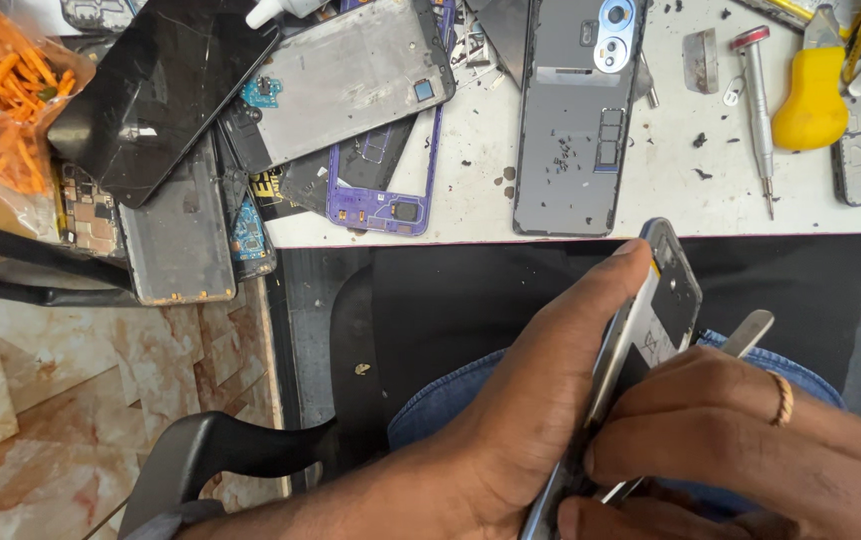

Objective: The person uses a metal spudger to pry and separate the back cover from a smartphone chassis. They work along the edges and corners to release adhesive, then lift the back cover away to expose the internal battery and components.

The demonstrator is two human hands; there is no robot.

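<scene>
My left hand [525,400] grips a phone frame [665,290] held on edge over my lap, fingers stretched along its back up to the top corner. My right hand [740,430], with a gold ring, presses on the frame's inner side and holds a thin flat metal pry tool [748,332] whose tip sticks up past the knuckles. The frame's lower end is hidden between both hands.
A white worktop [670,180] holds a grey phone back panel [575,120], a purple phone frame [390,200], several stacked phone parts [250,110], a precision screwdriver [758,110], a yellow-handled tool [810,100] and an orange snack bag [0,90]. A black chair arm [210,460] is at lower left.
</scene>
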